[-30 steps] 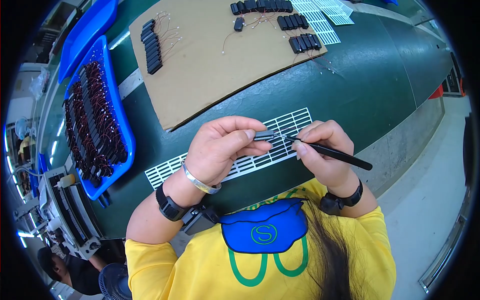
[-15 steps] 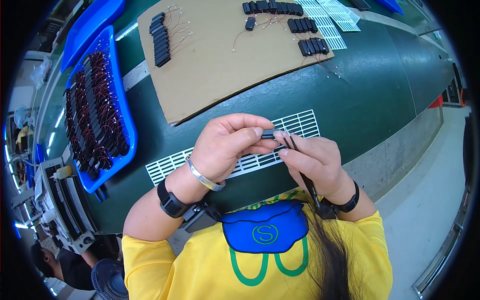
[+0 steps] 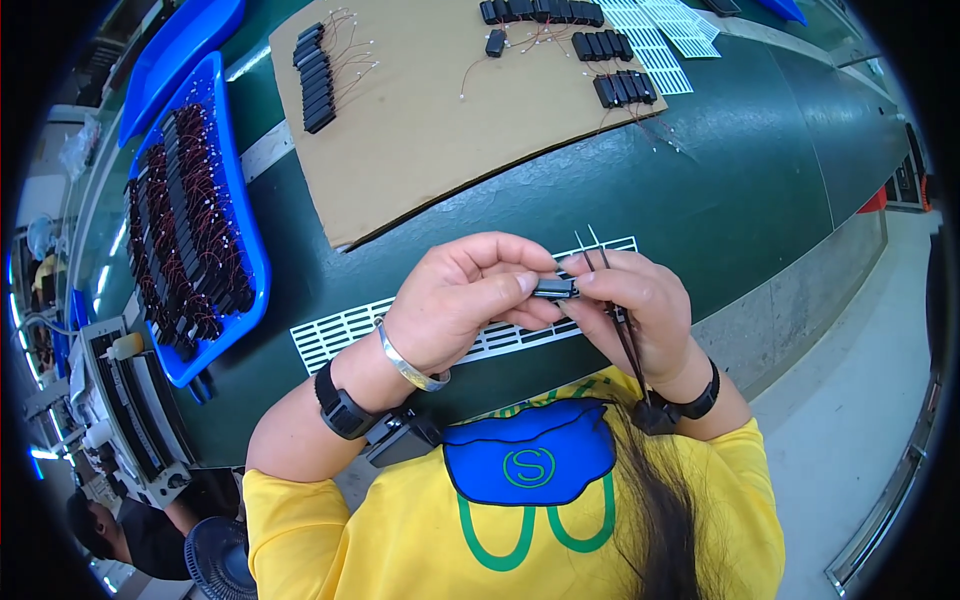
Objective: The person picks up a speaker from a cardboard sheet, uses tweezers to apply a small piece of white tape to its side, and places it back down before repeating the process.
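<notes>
Tabletop (image 3: 760,170): dark green, bare toward 3 o'clock up to its curved edge.
Cardboard sheet (image 3: 430,130): 12 o'clock, rows of black parts.
Blue tray (image 3: 225,150): 9 o'clock, near left edge.
White grid strip (image 3: 345,330): under hands.
Left hand (image 3: 455,305): grip pinching small black part (image 3: 555,289).
Right hand (image 3: 640,315): grip on part, holding tweezers (image 3: 625,335).

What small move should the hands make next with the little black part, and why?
Probably press the label flat onto the small black part. Both the left hand and the right hand pinch it together above the white label sheet, and the black tweezers are tucked back in the right palm.
</notes>
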`<action>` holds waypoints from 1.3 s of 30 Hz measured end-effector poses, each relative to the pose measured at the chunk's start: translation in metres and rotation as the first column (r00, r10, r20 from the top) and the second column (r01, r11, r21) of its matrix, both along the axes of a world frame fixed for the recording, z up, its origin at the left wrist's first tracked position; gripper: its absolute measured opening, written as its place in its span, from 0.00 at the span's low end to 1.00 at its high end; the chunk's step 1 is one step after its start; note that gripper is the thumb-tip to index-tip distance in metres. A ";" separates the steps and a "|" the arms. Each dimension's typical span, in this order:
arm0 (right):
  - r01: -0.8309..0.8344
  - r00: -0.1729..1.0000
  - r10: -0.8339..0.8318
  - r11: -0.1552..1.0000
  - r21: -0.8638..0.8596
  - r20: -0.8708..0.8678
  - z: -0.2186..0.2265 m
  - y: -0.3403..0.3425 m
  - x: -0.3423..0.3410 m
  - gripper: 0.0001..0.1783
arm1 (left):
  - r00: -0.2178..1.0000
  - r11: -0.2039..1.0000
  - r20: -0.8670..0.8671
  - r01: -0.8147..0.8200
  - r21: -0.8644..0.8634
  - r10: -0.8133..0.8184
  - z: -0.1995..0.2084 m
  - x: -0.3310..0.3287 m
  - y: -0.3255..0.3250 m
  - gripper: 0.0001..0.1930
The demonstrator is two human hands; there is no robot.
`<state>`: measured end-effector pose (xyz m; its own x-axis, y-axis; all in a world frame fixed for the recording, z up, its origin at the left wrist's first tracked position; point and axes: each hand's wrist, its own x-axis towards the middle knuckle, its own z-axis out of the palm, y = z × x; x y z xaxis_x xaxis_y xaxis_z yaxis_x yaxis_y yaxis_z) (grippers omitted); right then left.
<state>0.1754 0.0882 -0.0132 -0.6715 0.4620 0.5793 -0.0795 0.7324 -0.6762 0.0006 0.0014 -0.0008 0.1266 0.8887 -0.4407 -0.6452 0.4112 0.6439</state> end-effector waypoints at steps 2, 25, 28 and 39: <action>-0.004 1.000 0.004 1.000 0.020 0.004 0.000 0.000 0.001 0.20 | 1.000 1.000 -0.001 0.006 -0.002 -0.006 0.002 0.000 0.001 0.10; -0.036 0.999 0.035 0.994 -0.106 -0.017 0.002 -0.002 0.008 0.19 | 0.999 0.996 0.006 0.049 0.078 -0.050 -0.001 0.002 -0.002 0.07; -0.047 0.999 0.044 0.987 -0.157 -0.023 0.002 -0.002 0.011 0.19 | 0.993 1.000 0.120 0.008 0.013 -0.009 0.001 0.004 -0.002 0.07; -0.178 0.984 0.159 0.914 -0.364 -0.081 0.003 0.001 0.011 0.21 | 0.991 0.999 0.129 0.045 0.011 -0.046 0.008 -0.008 0.000 0.06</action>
